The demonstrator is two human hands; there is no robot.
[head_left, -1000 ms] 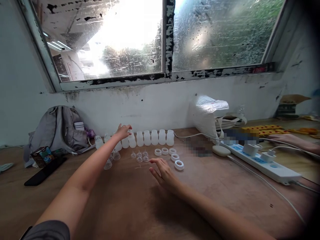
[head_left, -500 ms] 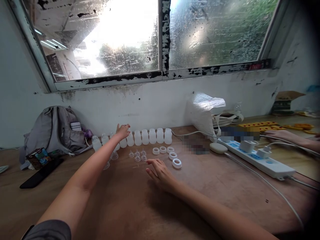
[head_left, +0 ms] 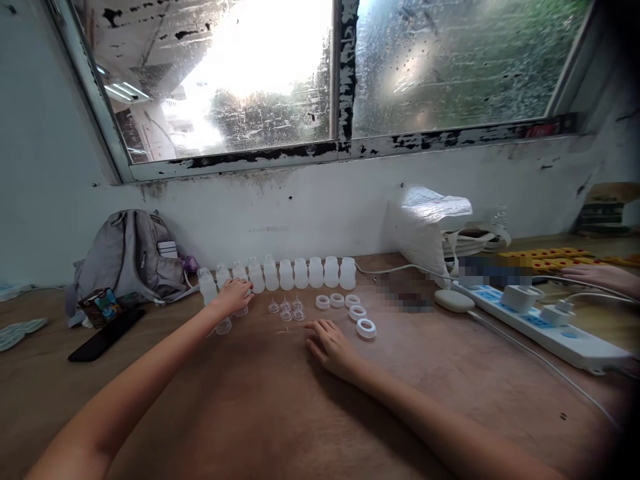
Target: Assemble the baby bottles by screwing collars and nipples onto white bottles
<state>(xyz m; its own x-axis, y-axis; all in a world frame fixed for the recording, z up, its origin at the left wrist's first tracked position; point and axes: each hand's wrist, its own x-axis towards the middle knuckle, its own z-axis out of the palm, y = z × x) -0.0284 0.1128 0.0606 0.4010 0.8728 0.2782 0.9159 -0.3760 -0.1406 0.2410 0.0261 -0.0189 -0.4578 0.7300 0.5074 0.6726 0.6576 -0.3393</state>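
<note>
A row of frosted white bottles (head_left: 315,273) stands along the wall; the ones at the left end have clear tops. My left hand (head_left: 234,296) is open, fingers loosely bent, in front of the left bottles and just above clear domed covers (head_left: 223,326); it partly hides them. Small clear nipples (head_left: 285,307) stand in a cluster in the middle. White rings (head_left: 367,328) lie right of them in a curved line. My right hand (head_left: 330,343) rests open and empty on the table (head_left: 270,407), between the nipples and the nearest ring.
At the left are a grey backpack (head_left: 127,250), a small box (head_left: 101,307) and a black phone (head_left: 106,335). At the right lie a white bag (head_left: 417,230), a round white device (head_left: 453,301), a power strip (head_left: 550,328) with cables, and another person's hand (head_left: 595,273).
My left hand has come down from the top of the fifth bottle from the left, toward the clear covers. A clear top shows on that bottle. The view has shifted slightly left.
</note>
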